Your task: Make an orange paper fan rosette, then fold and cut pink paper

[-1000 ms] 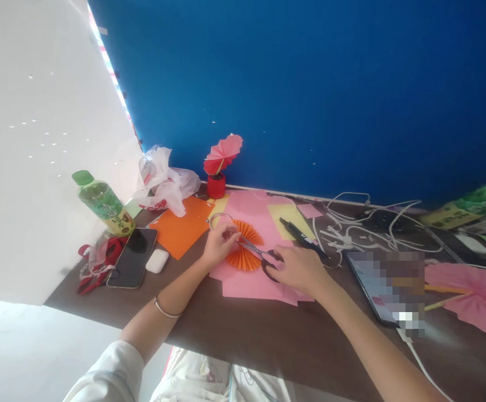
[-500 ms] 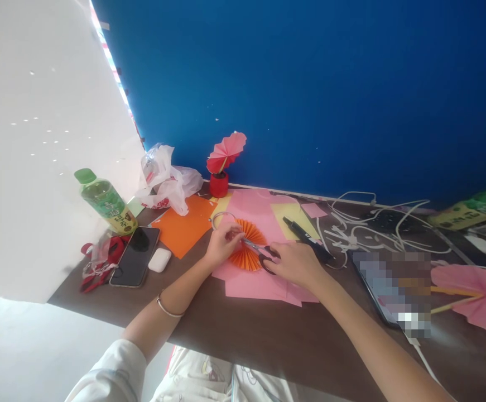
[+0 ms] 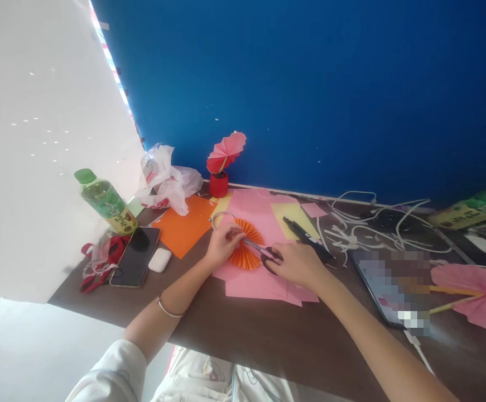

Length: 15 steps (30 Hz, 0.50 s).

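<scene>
An orange pleated paper fan point(image 3: 246, 259) is spread above pink paper sheets point(image 3: 255, 287) on the dark table. My left hand point(image 3: 225, 241) pinches the fan at its left side, near its centre. My right hand point(image 3: 295, 261) holds dark-handled scissors point(image 3: 268, 255) by the loops, with the blades pointing left across the fan toward my left fingertips. Whether paper lies between the blades is too small to tell. A silver ring-shaped object point(image 3: 221, 214) lies just behind my left hand.
Left: a green-capped bottle point(image 3: 106, 202), black phone point(image 3: 136, 257), white case point(image 3: 159, 259), plastic bag point(image 3: 165, 181) and orange paper point(image 3: 184, 226). Behind: a red pot point(image 3: 219, 184) with a paper flower. Right: a black pen point(image 3: 305, 237), white cables point(image 3: 364, 237), a phone point(image 3: 379, 290) and pink fan point(image 3: 477, 296).
My right hand and the scissor handles have shifted very slightly to the right. My left hand still pinches the fan in almost the same place.
</scene>
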Each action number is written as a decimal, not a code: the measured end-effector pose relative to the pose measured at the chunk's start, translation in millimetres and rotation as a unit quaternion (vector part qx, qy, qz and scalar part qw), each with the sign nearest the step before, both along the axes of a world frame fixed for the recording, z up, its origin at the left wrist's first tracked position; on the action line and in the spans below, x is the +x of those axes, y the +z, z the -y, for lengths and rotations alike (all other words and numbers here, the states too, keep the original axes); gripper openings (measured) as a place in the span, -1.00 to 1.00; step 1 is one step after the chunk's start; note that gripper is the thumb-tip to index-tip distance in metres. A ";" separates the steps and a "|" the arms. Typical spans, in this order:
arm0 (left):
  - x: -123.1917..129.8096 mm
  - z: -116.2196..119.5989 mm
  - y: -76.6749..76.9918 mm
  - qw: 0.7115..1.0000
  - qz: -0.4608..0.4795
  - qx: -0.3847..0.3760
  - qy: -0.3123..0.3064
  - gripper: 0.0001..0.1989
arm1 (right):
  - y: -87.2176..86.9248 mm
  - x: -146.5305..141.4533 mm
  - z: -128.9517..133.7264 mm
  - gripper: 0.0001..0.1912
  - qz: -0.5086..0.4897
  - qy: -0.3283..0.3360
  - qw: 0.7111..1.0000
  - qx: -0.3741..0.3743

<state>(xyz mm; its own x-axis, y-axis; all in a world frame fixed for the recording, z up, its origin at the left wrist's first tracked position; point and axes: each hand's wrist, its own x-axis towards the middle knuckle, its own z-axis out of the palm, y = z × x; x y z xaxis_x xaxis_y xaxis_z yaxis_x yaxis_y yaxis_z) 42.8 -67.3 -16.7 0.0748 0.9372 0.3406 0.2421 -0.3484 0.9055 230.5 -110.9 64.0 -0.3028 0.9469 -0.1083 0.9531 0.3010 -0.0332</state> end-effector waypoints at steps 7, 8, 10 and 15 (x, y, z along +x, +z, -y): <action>0.2 0.7 -1.1 1.000 -0.008 0.019 0.003 -0.87 | -2.8 -5.3 -2.1 -0.67 -0.004 0.002 1.000 -0.001; 0.2 0.8 -0.9 1.000 -0.010 0.020 0.006 -0.87 | -3.3 -5.8 -3.0 -0.67 -0.005 0.000 1.000 -0.002; 0.3 0.9 -0.5 1.000 -0.011 0.022 0.012 -0.88 | -3.4 -7.0 -4.3 -0.67 -0.003 -0.002 1.000 -0.003; -0.3 0.5 -0.2 0.999 -0.013 0.026 0.016 -0.88 | -0.5 -9.6 -5.1 -0.70 0.006 0.005 1.000 0.001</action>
